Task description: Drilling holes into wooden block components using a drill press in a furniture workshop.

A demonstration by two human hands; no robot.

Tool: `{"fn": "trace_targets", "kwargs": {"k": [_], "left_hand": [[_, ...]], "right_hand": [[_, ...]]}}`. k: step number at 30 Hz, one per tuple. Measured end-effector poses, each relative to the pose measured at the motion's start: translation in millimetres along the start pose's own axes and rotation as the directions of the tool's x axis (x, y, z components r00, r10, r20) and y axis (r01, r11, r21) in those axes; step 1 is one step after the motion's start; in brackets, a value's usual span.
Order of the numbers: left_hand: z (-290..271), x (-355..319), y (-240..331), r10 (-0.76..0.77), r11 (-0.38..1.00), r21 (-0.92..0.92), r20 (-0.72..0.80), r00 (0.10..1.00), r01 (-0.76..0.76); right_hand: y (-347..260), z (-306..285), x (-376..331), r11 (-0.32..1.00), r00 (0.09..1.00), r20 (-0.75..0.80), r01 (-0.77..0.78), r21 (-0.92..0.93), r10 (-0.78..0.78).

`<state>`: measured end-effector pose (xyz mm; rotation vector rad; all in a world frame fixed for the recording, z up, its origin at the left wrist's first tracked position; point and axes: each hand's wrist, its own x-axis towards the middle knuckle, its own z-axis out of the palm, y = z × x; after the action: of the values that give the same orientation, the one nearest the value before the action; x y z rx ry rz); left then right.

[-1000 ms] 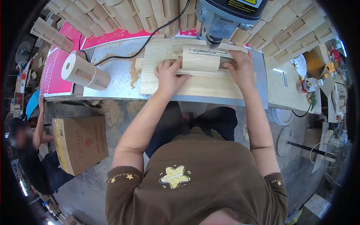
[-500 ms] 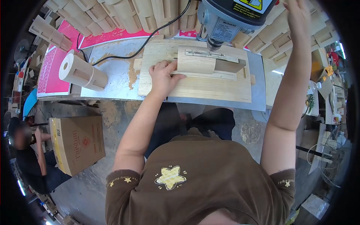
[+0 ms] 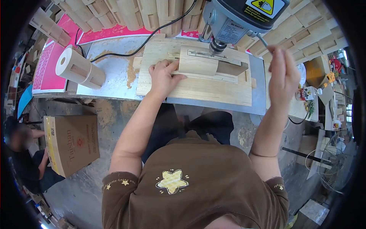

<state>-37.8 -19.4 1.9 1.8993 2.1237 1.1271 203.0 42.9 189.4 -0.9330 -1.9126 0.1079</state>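
A rounded pale wooden block (image 3: 199,65) lies on a flat wooden board (image 3: 213,91). A slotted strip (image 3: 217,57) runs along its top. My left hand (image 3: 163,78) is closed at the block's left end, index finger against it and thumb along its front lower edge. Above the strip hangs the chuck (image 3: 217,46) of a grey-blue drill press (image 3: 232,23); whether its bit touches the wood I cannot tell. My right hand (image 3: 283,74) is raised at the right, its fingers closed at the end of the press's metal lever (image 3: 262,39).
A wooden cylinder (image 3: 81,68) with cut slots stands left of the board, near sawdust and a black cable (image 3: 133,55). Several similar cylinders (image 3: 148,15) line the back. At the left, a person (image 3: 28,160) sits behind a cardboard box (image 3: 74,143). A bottle (image 3: 308,93) lies at the right.
My right hand has come down and nearer from high at the right, and is now at the lever. My left hand keeps its place at the block. The seated person's arms have shifted.
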Motion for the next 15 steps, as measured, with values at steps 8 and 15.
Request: {"fn": "trace_targets", "kwargs": {"k": [8,15], "left_hand": [[2.0,3.3,3.5,0.019,1.0,0.01,-0.005,1.0,-0.019],[2.9,3.0,2.6,0.012,1.0,0.02,0.006,1.0,-0.012]], "right_hand": [[40.1,50.2,-62.6,0.952,0.989,-0.144,0.01,0.307,0.036],[58.4,68.9,-68.7,0.971,0.987,-0.14,0.105,0.216,-0.076]]}}
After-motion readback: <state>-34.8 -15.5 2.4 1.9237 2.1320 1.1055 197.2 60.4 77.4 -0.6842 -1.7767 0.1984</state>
